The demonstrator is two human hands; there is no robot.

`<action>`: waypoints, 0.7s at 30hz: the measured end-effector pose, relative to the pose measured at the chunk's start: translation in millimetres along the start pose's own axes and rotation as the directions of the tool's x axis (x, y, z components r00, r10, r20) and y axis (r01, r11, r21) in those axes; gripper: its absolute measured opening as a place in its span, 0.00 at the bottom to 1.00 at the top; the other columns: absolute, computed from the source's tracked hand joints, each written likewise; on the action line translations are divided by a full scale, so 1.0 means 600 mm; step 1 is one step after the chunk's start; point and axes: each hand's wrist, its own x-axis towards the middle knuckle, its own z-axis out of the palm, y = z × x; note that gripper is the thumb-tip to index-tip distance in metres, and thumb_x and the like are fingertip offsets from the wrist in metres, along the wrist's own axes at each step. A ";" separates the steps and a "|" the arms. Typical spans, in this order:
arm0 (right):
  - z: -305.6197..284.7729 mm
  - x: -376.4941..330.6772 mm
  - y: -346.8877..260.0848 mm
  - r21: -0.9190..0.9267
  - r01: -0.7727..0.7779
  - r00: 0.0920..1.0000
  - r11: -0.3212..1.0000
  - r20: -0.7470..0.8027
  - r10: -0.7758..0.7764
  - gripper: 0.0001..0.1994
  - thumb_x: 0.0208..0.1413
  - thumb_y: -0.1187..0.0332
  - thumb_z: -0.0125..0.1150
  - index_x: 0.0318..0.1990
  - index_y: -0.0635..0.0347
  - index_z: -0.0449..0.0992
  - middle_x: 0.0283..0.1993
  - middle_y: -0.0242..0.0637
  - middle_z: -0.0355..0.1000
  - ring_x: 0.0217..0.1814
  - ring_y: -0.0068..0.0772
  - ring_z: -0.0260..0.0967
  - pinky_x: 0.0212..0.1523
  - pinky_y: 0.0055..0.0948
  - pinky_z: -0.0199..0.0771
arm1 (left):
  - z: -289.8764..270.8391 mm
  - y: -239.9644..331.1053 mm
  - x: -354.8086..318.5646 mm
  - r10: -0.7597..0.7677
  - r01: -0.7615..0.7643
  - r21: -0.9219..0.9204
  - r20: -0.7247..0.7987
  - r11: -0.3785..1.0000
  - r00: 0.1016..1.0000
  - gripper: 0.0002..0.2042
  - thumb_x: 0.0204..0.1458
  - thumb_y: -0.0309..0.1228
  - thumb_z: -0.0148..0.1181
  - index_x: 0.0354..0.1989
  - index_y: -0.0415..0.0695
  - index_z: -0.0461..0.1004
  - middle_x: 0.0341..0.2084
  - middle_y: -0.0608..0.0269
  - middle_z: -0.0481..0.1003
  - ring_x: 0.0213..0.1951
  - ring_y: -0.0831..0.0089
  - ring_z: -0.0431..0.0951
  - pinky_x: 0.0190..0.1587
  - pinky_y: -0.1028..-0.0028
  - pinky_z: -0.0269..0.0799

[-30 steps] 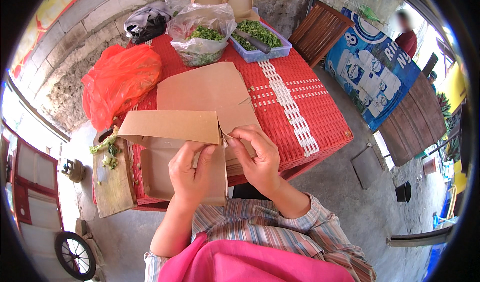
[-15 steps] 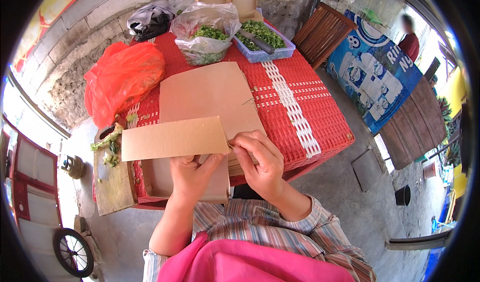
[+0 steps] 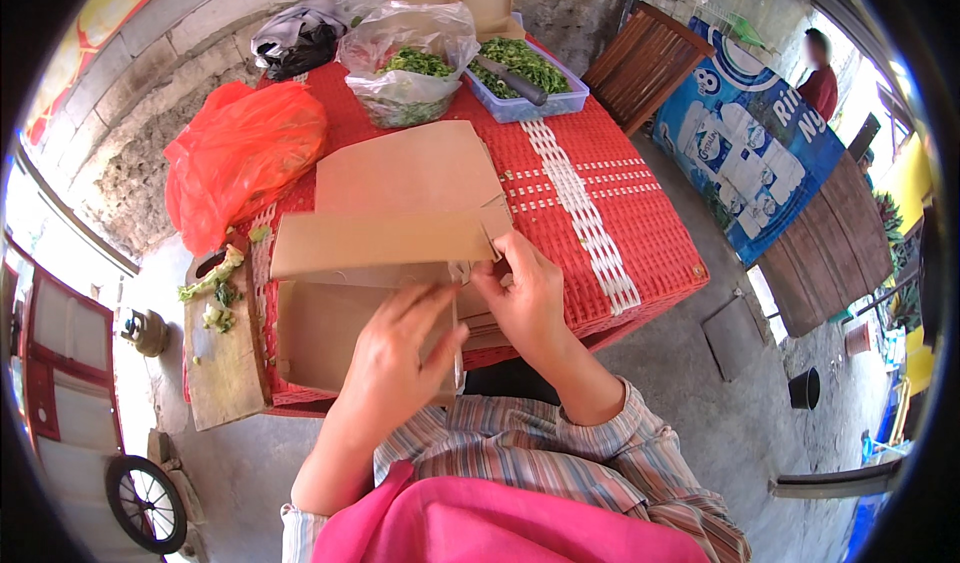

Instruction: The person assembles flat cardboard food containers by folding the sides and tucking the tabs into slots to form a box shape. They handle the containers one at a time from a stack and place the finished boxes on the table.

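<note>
Box (image 3: pixel 320 333) at the near edge of the counter (image 3: pixel 650 253), its raised flap (image 3: pixel 375 248) long left-to-right, right hand (image 3: pixel 525 288) closest and pinching the flap's right end, left hand (image 3: pixel 400 338) on its near side, loosely bent, can't tell if gripping.

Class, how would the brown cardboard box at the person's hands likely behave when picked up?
The cardboard box would probably feel light, since its walls look thin and its visible inside bare. Its raised panel, at the right hand, is likely stiffish but bendable: it looks thin yet nearly flat.
</note>
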 end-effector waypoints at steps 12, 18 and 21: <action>0.015 0.020 0.025 0.005 -0.077 0.994 0.997 -0.078 0.078 0.20 0.52 0.81 0.63 0.50 0.60 0.65 0.22 0.38 0.68 0.22 0.36 0.73 0.23 0.35 0.71 | -0.014 0.014 -0.092 0.102 -0.156 0.229 0.232 0.961 0.967 0.20 0.42 0.36 0.73 0.41 0.37 0.77 0.46 0.56 0.77 0.49 0.57 0.77 0.54 0.58 0.71; 0.000 0.036 0.004 -0.119 0.019 1.000 0.993 0.019 -0.017 0.38 0.55 0.79 0.62 0.72 0.58 0.51 0.25 0.38 0.69 0.22 0.36 0.72 0.24 0.36 0.71 | 0.002 0.004 -0.101 0.177 -0.209 0.206 0.165 0.956 0.970 0.15 0.42 0.32 0.72 0.36 0.39 0.78 0.46 0.57 0.78 0.49 0.58 0.78 0.54 0.57 0.72; 0.004 0.031 0.008 0.053 0.029 1.000 0.998 -0.010 -0.029 0.36 0.59 0.75 0.62 0.72 0.62 0.50 0.27 0.38 0.69 0.21 0.36 0.71 0.24 0.37 0.71 | 0.008 0.002 -0.099 0.199 -0.219 0.223 0.106 0.950 0.974 0.11 0.43 0.30 0.70 0.34 0.40 0.77 0.44 0.58 0.78 0.48 0.59 0.79 0.52 0.57 0.72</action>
